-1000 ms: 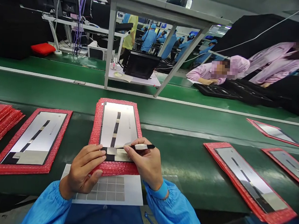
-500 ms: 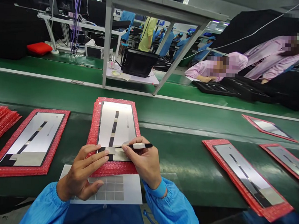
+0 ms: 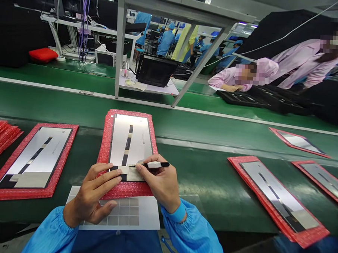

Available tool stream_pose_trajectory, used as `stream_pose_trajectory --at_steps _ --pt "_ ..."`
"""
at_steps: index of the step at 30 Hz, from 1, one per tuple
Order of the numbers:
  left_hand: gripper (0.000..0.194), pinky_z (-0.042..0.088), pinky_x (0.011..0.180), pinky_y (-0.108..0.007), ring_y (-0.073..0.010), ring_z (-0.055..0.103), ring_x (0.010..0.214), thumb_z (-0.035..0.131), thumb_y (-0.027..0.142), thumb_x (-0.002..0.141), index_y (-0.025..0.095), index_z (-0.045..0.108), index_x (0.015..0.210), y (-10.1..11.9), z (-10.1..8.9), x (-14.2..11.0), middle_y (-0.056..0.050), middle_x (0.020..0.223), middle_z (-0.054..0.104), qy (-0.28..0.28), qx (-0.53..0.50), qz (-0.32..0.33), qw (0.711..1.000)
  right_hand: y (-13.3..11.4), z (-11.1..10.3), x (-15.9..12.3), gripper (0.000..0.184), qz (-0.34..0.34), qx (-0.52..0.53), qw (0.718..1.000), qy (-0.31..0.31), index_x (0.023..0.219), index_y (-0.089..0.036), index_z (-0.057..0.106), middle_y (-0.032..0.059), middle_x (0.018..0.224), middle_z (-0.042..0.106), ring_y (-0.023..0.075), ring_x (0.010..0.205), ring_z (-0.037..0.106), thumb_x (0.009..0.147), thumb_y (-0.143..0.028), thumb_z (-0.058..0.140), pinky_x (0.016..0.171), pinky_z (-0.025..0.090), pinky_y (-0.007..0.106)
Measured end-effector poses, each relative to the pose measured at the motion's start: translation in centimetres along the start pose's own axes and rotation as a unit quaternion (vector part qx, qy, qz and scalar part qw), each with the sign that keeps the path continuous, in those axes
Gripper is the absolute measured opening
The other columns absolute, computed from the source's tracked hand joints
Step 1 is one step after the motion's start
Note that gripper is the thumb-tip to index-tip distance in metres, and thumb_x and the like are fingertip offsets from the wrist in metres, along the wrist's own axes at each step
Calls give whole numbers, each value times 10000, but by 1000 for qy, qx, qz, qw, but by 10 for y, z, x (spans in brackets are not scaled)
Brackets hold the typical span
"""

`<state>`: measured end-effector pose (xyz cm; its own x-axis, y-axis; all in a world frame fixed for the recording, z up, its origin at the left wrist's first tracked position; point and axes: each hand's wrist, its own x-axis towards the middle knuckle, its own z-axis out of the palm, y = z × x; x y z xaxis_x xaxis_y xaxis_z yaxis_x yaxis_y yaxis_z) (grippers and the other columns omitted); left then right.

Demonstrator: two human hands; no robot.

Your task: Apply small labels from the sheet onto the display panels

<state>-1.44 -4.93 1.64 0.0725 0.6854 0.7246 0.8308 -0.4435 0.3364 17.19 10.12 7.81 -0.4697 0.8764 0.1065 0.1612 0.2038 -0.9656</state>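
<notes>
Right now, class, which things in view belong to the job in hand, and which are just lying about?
Likely in the job:
panel, with the left hand at its corner
slim tool, held in the right hand
red wrap beneath the panel
sheet of grey squares, probably

Apparently just lying about:
red cushion-like thing, upper left
black device, further back
</notes>
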Motion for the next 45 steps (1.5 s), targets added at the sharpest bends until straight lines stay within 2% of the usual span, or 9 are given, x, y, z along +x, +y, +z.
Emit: stream_pose_trajectory --at_steps 8,14,22,29,35,40,45 --pt "478 499 1045 -553 -372 579 1315 549 402 1006 164 623 1414 2 -1 4 -155 1339 721 2 9 3 1000 2 0 0 215 0 3 1000 0 796 -232 680 30 717 740 194 591 656 796 -382 835 541 518 284" --pt "485 490 1056 -554 -374 563 1326 563 406 1005 153 613 1416 3 -5 6 -159 1352 711 -18 17 4 1000 3 0 0 199 -5 -3 1000 -4 803 -231 679 26 719 739 188 595 651 806 -369 824 553 514 279" --pt "666 435 1068 -556 -383 572 1266 627 601 948 166 597 1452 13 -21 25 -149 1375 690 -113 62 9 992 3 0 0 209 -19 -8 1000 -2 811 -232 682 25 724 740 189 591 653 813 -393 816 542 509 278" --pt "836 390 1041 -529 -389 546 1253 658 702 875 177 545 1516 13 -24 32 -122 1494 624 -171 101 16 980 3 0 0 195 -22 2 1000 -7 816 -239 676 25 737 757 203 623 695 817 -379 812 578 530 288" --pt "900 238 1213 -578 -397 537 1320 656 705 865 169 483 1568 11 -26 34 -130 1517 601 -201 114 54 971 4 0 0 193 -26 -5 1000 -12 813 -240 666 14 713 747 194 596 670 826 -373 805 556 506 282" --pt "925 247 1223 -568 -392 520 1353 642 711 871 147 455 1581 5 -30 35 -136 1562 561 -236 117 85 961 4 0 0 188 -36 -15 999 -13 809 -239 661 13 698 733 195 596 667 835 -371 793 562 505 286" --pt "872 207 1236 -610 -386 518 1342 590 706 907 184 440 1589 9 -34 40 -135 1567 555 -274 127 77 950 5 0 1 207 -41 -34 998 -11 812 -232 671 24 704 737 205 602 677 841 -400 788 569 517 289"
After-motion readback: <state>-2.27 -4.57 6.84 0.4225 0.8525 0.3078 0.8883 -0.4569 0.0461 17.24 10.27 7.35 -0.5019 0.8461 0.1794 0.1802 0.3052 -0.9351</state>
